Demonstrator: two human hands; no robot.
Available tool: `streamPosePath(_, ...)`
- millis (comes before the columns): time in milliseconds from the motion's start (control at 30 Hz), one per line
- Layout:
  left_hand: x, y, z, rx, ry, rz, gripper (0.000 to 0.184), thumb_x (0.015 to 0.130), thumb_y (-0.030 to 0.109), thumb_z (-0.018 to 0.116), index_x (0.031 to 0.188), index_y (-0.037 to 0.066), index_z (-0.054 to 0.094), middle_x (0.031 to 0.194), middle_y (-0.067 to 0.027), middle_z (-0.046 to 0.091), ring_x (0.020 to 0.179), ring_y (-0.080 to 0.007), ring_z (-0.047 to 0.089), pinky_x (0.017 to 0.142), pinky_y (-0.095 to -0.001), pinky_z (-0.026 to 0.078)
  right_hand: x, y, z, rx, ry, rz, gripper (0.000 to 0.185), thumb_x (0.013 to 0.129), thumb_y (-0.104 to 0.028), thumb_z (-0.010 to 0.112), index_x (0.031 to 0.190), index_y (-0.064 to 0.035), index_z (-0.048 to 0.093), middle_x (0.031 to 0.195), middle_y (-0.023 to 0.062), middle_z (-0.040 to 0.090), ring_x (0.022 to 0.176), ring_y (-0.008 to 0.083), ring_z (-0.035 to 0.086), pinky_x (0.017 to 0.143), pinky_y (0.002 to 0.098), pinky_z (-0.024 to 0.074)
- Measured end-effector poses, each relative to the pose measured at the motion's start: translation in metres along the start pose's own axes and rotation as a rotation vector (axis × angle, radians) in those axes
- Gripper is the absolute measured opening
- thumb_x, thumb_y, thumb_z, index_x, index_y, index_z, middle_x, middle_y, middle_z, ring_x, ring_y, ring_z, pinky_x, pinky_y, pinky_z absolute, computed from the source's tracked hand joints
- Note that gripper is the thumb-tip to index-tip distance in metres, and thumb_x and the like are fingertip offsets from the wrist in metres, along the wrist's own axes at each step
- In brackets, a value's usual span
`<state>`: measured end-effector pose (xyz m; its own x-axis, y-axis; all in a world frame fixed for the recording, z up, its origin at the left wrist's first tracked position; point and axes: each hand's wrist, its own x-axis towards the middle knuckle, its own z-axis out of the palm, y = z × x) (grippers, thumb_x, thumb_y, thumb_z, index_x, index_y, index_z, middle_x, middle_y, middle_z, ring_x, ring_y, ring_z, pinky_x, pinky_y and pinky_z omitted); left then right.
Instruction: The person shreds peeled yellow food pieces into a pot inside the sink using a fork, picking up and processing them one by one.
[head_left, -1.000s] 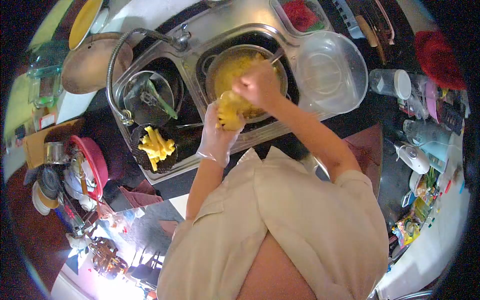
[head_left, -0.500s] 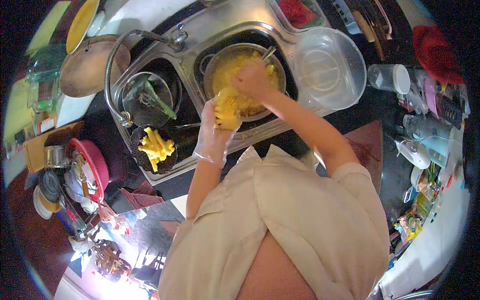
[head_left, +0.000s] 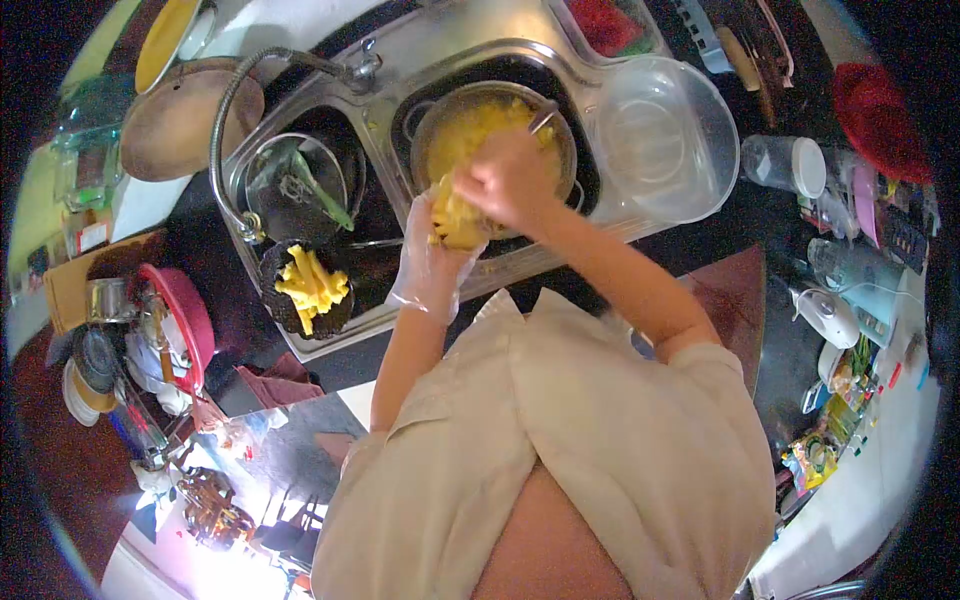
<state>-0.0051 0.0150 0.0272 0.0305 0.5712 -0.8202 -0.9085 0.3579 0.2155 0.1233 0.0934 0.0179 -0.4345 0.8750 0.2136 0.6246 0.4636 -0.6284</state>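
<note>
My left hand [head_left: 425, 245], in a clear plastic glove, is wrapped round a peeled yellow pineapple piece [head_left: 458, 225] with grooves in its side. It holds the piece over the near rim of a metal pot [head_left: 420, 160] of yellow pieces in the right sink basin. My bare right hand [head_left: 505, 185] is closed in a fist right beside the pineapple, above the pot. From its far side sticks out the shiny end of a metal tool [head_left: 543, 117]; the working end is hidden by my hand. Yellow strips [head_left: 312, 285] lie in a black basket [head_left: 275, 300] at the left.
A clear plastic tub [head_left: 665, 140] stands on the right drainboard. In the left basin is a bowl [head_left: 265, 180] with a green-handled utensil [head_left: 320, 190]. The curved faucet [head_left: 225, 130] arches over that side. A pink basin [head_left: 195, 320] of dishes stands farther left.
My right hand has moved slightly down and nearer to me, now covering part of the pineapple piece. The metal end has tilted. My left hand has stayed almost in place.
</note>
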Motion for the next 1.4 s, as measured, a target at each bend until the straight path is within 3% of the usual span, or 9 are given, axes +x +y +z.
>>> streamPosePath(133, 0.011, -0.005, -0.027, 0.4, -0.132, 0.243, 0.036, 0.085, 0.021, 0.06, 0.113, 0.002, 0.048, 0.109, -0.01, 0.058, 0.091, -0.0218, 0.061, 0.077, -0.0324, 0.051, -0.005, 0.023, 0.037, 0.049, 0.144, -0.159, 0.029, 0.07, -0.028, 0.065, 0.051, -0.0069, 0.059, 0.057, 0.0118, 0.055, 0.064, 0.0306, 0.053, 0.063, 0.0454, 0.0387)
streamPosePath(200, 0.0, -0.003, -0.024, -0.107, -0.267, -0.01, 0.034, 0.088, 0.025, 0.055, 0.113, 0.003, 0.049, 0.111, -0.0093, 0.057, 0.098, -0.023, 0.059, 0.082, -0.0368, 0.05, -0.009, 0.032, 0.035, -0.026, 0.134, -0.149, 0.029, 0.07, -0.028, 0.065, 0.051, -0.0063, 0.059, 0.056, 0.0121, 0.055, 0.063, 0.031, 0.053, 0.063, 0.0458, 0.0383)
streamPosePath(533, 0.011, -0.017, -0.02, -0.047, -0.292, 0.115, 0.041, 0.079, 0.019, 0.067, 0.113, 0.006, 0.048, 0.108, -0.0099, 0.06, 0.1, -0.0234, 0.059, 0.082, -0.0374, 0.051, -0.017, 0.018, 0.051, 0.078, 0.225, 0.133, 0.03, 0.071, -0.029, 0.064, 0.053, -0.0054, 0.061, 0.059, 0.0147, 0.057, 0.064, 0.0345, 0.052, 0.063, 0.0489, 0.0363)
streamPosePath(600, 0.008, -0.02, -0.019, 0.918, -0.121, 0.573, 0.048, 0.07, 0.007, 0.073, 0.112, 0.006, 0.049, 0.108, -0.0105, 0.06, 0.097, -0.0231, 0.061, 0.08, -0.0332, 0.052, -0.017, 0.016, 0.047, 0.021, 0.229, 0.139, 0.029, 0.07, -0.029, 0.065, 0.053, -0.0054, 0.061, 0.06, 0.0146, 0.057, 0.064, 0.0347, 0.053, 0.063, 0.0492, 0.0363)
streamPosePath(700, -0.002, -0.02, -0.015, 1.019, -0.193, 0.79, 0.044, 0.07, 0.003, 0.071, 0.109, 0.005, 0.05, 0.107, -0.01, 0.06, 0.096, -0.0236, 0.061, 0.078, -0.033, 0.052, -0.014, -0.01, 0.025, 0.146, 0.249, 0.191, 0.031, 0.072, -0.03, 0.063, 0.054, -0.0055, 0.061, 0.061, 0.0136, 0.059, 0.065, 0.0345, 0.053, 0.064, 0.0501, 0.0361)
streamPosePath(767, -0.009, -0.016, 0.0, 0.28, -0.31, 0.349, 0.035, 0.078, 0.014, 0.066, 0.109, 0.007, 0.051, 0.107, -0.0082, 0.06, 0.096, -0.0229, 0.06, 0.076, -0.0343, 0.052, -0.013, -0.008, 0.036, 0.184, 0.162, 0.111, 0.031, 0.074, -0.032, 0.062, 0.055, -0.0067, 0.062, 0.063, 0.0137, 0.059, 0.066, 0.0341, 0.054, 0.066, 0.0509, 0.0362)
streamPosePath(867, -0.026, -0.02, 0.006, 0.768, -0.152, 0.627, 0.026, 0.087, 0.026, 0.054, 0.108, 0.01, 0.053, 0.104, -0.0062, 0.06, 0.096, -0.0218, 0.058, 0.073, -0.0355, 0.051, -0.008, 0.02, 0.055, -0.116, 0.226, 0.022, 0.032, 0.071, -0.025, 0.065, 0.048, -0.0045, 0.055, 0.055, 0.0128, 0.055, 0.06, 0.0309, 0.054, 0.06, 0.045, 0.0377)
streamPosePath(933, -0.018, -0.01, -0.002, -0.08, -0.199, -0.006, 0.026, 0.09, 0.031, 0.044, 0.106, 0.013, 0.055, 0.101, -0.0052, 0.06, 0.097, -0.0211, 0.057, 0.072, -0.0357, 0.049, -0.002, 0.027, 0.043, -0.134, 0.215, 0.016, 0.032, 0.071, -0.027, 0.064, 0.049, -0.0053, 0.056, 0.054, 0.012, 0.055, 0.06, 0.0304, 0.054, 0.061, 0.0447, 0.0382)
streamPosePath(1400, -0.007, 0.001, 0.001, -0.053, 0.014, -0.052, 0.022, 0.085, 0.029, 0.054, 0.096, 0.01, 0.058, 0.085, -0.0054, 0.063, 0.069, -0.0201, 0.06, 0.054, -0.0322, 0.05, 0.005, 0.008, 0.022, -0.054, 0.15, -0.256, 0.029, 0.071, -0.028, 0.061, 0.05, -0.0083, 0.058, 0.056, 0.0093, 0.055, 0.062, 0.0267, 0.054, 0.063, 0.0455, 0.0388)
